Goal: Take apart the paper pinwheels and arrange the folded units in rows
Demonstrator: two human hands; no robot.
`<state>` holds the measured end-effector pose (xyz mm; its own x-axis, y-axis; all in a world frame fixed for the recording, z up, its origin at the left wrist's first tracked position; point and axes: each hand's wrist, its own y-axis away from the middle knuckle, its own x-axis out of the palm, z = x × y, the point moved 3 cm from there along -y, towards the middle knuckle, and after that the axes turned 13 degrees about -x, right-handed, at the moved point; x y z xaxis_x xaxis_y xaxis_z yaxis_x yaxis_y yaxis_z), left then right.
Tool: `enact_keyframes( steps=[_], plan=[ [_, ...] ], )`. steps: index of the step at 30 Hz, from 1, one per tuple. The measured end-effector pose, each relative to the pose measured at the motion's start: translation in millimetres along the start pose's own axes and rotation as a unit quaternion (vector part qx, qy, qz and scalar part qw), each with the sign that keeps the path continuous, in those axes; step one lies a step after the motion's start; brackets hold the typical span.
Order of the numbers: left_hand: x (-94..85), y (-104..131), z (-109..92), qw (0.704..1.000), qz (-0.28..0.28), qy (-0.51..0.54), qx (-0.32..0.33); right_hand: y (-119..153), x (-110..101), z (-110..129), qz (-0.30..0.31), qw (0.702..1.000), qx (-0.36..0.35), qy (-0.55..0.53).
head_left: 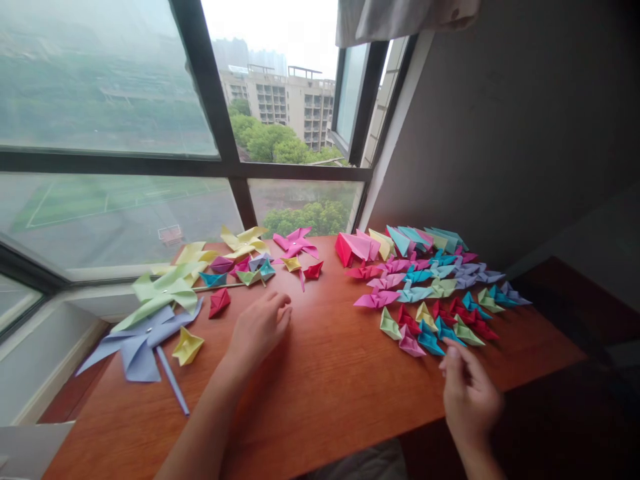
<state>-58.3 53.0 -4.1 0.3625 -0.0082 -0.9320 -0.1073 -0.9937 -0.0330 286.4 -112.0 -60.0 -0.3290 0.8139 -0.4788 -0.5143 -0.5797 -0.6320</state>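
Observation:
My left hand (263, 323) is over the middle of the wooden table (310, 387), its fingers loosely bent and holding nothing, right of a red paper boat (219, 303). At the right, my right hand (470, 393) has its thumb and index finger close together at the lower edge of a blue paper boat (444, 329); whether anything is between them cannot be made out. Beside that boat are a light green boat (467, 332) and another blue one (430, 339). Several rows of folded boats and cranes (413, 292) lie behind. A yellow boat (188, 346) sits at the left.
Paper pinwheels in blue (143, 343), green (167, 290), yellow (243, 241) and pink (295, 242) lie at the left and back. Several small boats are grouped among them. Folded paper planes (357, 247) stand at the back right. A window (285, 173) and a grey wall (490, 147) border the table.

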Motion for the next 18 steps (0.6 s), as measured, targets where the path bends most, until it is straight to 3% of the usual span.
enact_keyframes(
  steps=[4, 7, 9, 12, 15, 18],
  plan=[
    [-27.5, -6.9, 31.1, 0.981, -0.147, -0.035, -0.120, 21.8, 35.0, 65.1, 0.136, 0.969, -0.168, -0.120],
    [-42.6, -7.3, 56.5, 0.954, -0.224, -0.078, -0.185, 31.6, 52.8, 89.6, 0.203, 0.937, -0.234, -0.163],
    [-44.1, -8.0, 70.4, 0.951, -0.204, -0.098, -0.210, 32.7, 58.2, 93.5, 0.222, 0.929, -0.241, -0.170],
    [-39.1, -8.8, 81.7, 0.955, -0.143, -0.119, -0.233, 29.0, 58.6, 86.4, 0.213, 0.944, -0.179, -0.175],
    [-33.7, -8.5, 82.2, 0.956, -0.097, -0.129, -0.246, 26.3, 57.2, 75.7, 0.199, 0.959, -0.092, -0.182],
    [-31.6, -8.5, 79.2, 0.958, -0.086, -0.119, -0.246, 27.3, 57.7, 70.6, 0.197, 0.960, -0.056, -0.189]
  ],
)
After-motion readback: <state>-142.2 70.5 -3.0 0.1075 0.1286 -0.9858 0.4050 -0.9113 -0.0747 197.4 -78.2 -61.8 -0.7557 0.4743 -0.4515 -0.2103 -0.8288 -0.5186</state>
